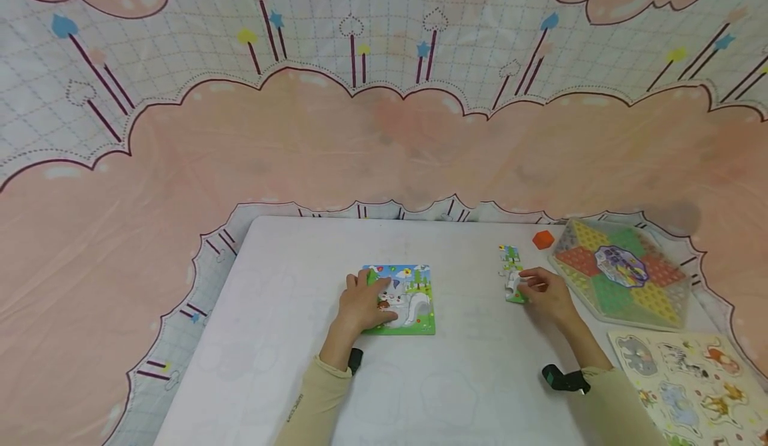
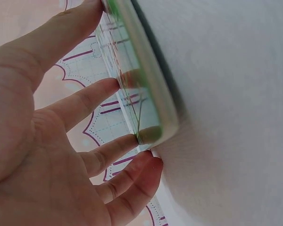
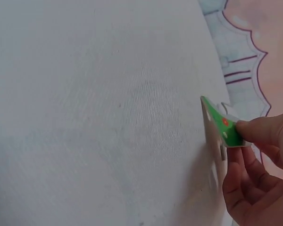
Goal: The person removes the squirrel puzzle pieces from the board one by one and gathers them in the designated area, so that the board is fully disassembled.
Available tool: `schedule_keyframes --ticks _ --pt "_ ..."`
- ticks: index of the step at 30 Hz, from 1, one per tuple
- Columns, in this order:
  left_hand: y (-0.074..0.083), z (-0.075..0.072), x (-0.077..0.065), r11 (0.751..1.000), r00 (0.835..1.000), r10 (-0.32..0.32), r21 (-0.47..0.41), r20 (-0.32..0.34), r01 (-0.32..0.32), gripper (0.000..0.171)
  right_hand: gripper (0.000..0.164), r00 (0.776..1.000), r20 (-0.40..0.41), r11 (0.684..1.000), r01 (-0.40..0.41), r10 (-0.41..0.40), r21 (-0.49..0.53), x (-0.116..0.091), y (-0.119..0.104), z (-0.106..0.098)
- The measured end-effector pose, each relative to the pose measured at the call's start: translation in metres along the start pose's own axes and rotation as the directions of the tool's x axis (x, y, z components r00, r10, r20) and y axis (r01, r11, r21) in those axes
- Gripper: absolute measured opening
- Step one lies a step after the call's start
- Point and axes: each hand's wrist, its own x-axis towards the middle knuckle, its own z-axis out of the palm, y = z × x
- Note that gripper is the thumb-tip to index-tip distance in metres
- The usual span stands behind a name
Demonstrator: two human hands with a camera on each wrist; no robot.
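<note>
A square jigsaw puzzle (image 1: 414,326) with a white squirrel picture lies on the table. Over its left side is my left hand (image 1: 360,303), fingers spread; in the left wrist view the fingertips of that hand (image 2: 52,127) touch the puzzle's glossy face (image 2: 146,108). To the right, my right hand (image 1: 547,293) pinches a jigsaw piece (image 1: 515,297) at the lower end of a short column of pieces (image 1: 510,255). Seen from the right wrist, the green piece (image 3: 227,132) with an orange flower is tilted, between thumb and fingers.
An orange block (image 1: 543,239) sits at the back right beside a hexagonal clear box (image 1: 600,309) of coloured shapes. Nearer, an animal puzzle board (image 1: 654,383) lies at the table's right edge. A patterned cloth (image 1: 384,146) hangs behind the white table (image 1: 270,299).
</note>
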Motion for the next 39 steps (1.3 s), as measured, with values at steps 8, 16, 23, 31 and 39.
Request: schedule_keyframes --ticks 8,16,23,31,39 --pt "0.000 0.000 0.000 1.000 1.000 -0.010 0.002 0.009 0.009 0.070 0.027 1.000 -0.005 1.000 -0.007 0.007 -0.027 0.002 0.006 0.001" --pt "0.001 -0.001 -0.001 1.000 1.000 -0.008 -0.014 0.006 0.008 0.070 0.025 1.000 -0.002 0.998 0.030 -0.030 -0.049 0.002 0.009 0.001" --pt "0.000 0.000 -0.001 1.000 1.000 -0.006 -0.010 0.010 0.006 0.070 0.026 1.000 0.000 0.998 0.020 -0.020 -0.061 0.004 0.011 0.001" --pt "0.000 0.000 0.000 1.000 1.000 -0.010 0.001 0.011 0.010 0.070 0.026 1.000 0.010 0.998 0.014 -0.013 -0.064 0.003 0.009 0.001" --pt "0.000 -0.001 -0.001 1.000 1.000 -0.007 -0.002 0.012 0.007 0.070 0.027 0.998 0.064 0.997 -0.007 0.012 -0.076 0.003 0.007 -0.001"
